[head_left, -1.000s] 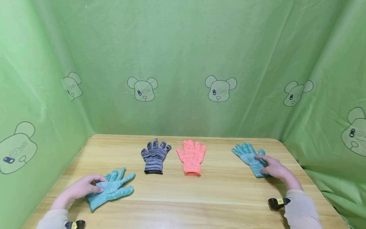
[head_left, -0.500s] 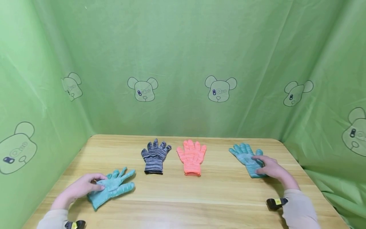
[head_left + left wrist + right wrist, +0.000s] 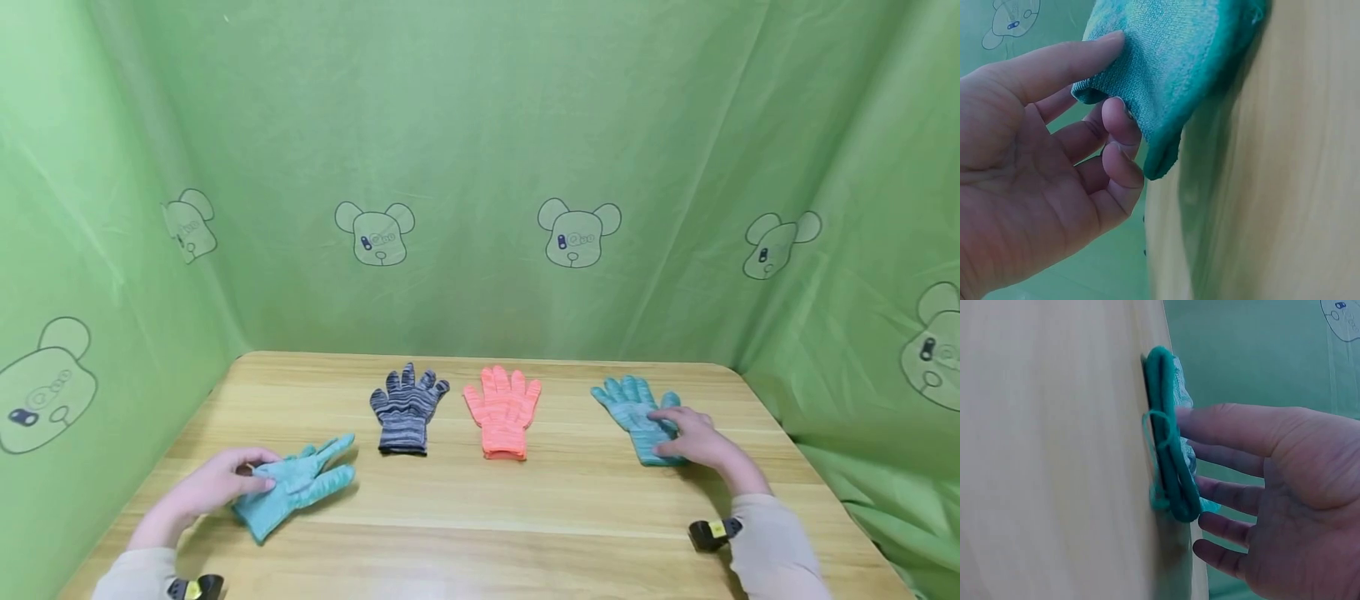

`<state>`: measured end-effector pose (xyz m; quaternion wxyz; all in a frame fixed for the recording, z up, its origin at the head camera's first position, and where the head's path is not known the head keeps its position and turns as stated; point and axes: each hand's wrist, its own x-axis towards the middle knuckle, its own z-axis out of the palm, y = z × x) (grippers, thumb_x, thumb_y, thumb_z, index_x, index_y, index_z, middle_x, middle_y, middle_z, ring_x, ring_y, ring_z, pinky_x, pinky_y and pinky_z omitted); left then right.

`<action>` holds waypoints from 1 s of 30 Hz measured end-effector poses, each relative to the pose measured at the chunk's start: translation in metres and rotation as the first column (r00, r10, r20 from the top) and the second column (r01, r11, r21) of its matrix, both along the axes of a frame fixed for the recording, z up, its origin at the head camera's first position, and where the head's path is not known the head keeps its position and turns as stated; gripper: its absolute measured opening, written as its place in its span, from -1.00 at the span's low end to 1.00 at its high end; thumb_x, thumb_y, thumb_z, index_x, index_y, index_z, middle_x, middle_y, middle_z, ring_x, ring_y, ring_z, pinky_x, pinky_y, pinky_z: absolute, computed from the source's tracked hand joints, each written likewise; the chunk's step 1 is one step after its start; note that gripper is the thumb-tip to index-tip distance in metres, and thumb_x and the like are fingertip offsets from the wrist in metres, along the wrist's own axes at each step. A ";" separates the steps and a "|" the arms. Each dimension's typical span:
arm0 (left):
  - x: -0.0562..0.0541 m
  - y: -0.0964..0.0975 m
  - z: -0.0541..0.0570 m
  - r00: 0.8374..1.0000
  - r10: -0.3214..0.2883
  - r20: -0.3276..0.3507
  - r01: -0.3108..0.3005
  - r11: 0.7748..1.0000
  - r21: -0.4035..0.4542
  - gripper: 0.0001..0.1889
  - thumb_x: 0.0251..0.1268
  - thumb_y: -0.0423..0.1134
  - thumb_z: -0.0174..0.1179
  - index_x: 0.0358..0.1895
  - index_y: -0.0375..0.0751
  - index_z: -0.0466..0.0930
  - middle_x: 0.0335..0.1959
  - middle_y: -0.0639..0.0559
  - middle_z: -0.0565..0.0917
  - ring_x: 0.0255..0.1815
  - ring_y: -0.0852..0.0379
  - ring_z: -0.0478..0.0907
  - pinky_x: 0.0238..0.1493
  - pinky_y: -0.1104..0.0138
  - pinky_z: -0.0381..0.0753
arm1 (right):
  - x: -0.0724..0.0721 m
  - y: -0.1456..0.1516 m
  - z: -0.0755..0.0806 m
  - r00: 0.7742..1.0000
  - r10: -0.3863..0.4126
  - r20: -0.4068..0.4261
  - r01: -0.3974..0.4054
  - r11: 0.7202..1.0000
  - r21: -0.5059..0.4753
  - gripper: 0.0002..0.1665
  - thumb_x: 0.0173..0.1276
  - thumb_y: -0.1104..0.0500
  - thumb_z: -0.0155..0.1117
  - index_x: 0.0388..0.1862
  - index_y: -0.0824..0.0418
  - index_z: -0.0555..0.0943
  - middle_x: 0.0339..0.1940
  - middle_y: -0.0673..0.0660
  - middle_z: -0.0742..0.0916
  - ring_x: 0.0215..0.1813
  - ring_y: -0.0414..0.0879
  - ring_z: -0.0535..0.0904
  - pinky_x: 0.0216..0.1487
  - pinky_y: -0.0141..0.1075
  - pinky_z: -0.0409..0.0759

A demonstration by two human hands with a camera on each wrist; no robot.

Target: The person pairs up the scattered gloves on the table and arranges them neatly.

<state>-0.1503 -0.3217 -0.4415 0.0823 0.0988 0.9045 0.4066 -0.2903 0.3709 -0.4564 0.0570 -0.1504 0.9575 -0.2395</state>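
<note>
At the left of the head view my left hand [image 3: 216, 485] pinches a teal knit work glove [image 3: 296, 490] by its edge. The left wrist view has the thumb on top of the fabric and curled fingertips beneath, with the cuff [image 3: 1166, 140] tilted off the wood. On the right, my right hand [image 3: 699, 435] touches a second teal glove [image 3: 633, 412] lying flat, palm area and cuff under its fingertips. Seen in the right wrist view, those fingers stay loosely extended against the folded cuff edge [image 3: 1163, 406], where a loose thread loops out.
Between the hands, a dark grey striped glove [image 3: 405, 412] and a coral pink glove [image 3: 504, 408] lie flat with fingers pointing away. All are on a light wooden table [image 3: 480, 517]. Green curtain [image 3: 480, 125] with bear-head prints encloses the back and sides.
The right-hand teal glove has slid left along the table under my right hand. The left teal glove's cuff has risen and shifted slightly right, pinched in my left hand.
</note>
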 end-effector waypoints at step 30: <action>0.002 0.025 0.021 0.995 0.085 -0.043 -0.085 0.996 0.007 -0.64 0.24 -0.24 0.27 0.06 -0.34 0.58 -0.19 -0.06 0.63 -0.25 0.26 0.44 -0.29 0.44 0.51 | 0.003 -0.031 0.001 1.000 0.027 -0.003 -0.027 0.998 0.054 -0.19 0.14 0.01 0.44 0.30 0.38 0.43 0.34 0.63 0.29 0.26 0.60 0.14 0.14 0.48 0.26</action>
